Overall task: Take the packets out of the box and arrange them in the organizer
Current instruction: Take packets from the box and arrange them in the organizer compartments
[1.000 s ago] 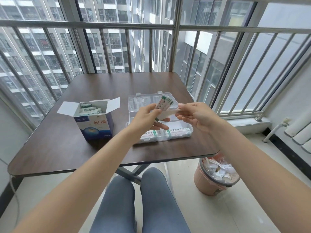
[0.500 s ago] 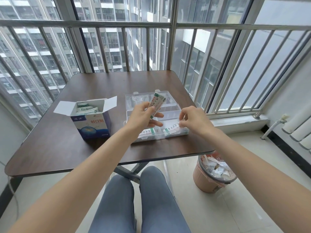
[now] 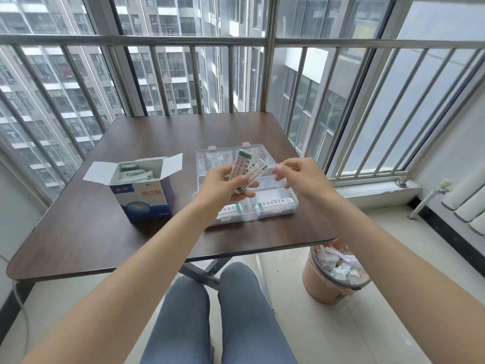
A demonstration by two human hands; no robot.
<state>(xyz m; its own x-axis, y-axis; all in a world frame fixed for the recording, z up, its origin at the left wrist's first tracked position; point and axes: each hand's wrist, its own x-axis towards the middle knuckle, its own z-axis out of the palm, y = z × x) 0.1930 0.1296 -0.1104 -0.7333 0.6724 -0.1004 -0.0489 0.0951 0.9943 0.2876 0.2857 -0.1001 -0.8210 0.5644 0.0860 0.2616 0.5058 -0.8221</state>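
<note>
- Head view: brown table [image 3: 86,240] on a balcony, person seated, grey-trousered knees below the near edge.
- Clear plastic organizer [image 3: 284,185] lies open on the table, lid flipped back toward the railing [image 3: 131,40]; this is the landmark.
- Left hand [image 3: 225,183] is raised over the organizer's middle, fingers and thumb curled round a few packets [image 3: 242,166], white with green ends, fanned upward and tilted.
- Right hand [image 3: 299,173] is just right of those packets, over the organizer's right half, fingers loosely bent toward them; whether the fingertips touch a packet, cannot tell, and nothing is visibly gripped.
- Two more flat packets [image 3: 273,203] lie in the organizer's near row, one in the near-left compartment, partly hidden by the left wrist, and one in the near-right.
- Blue and white box [image 3: 143,199] stands upright left of the organizer, apart from it, top flaps open, more packets showing inside.
- Pink bin [image 3: 328,290] with a bag of white scraps sits on the floor, below and right of the organizer, off the table.
</note>
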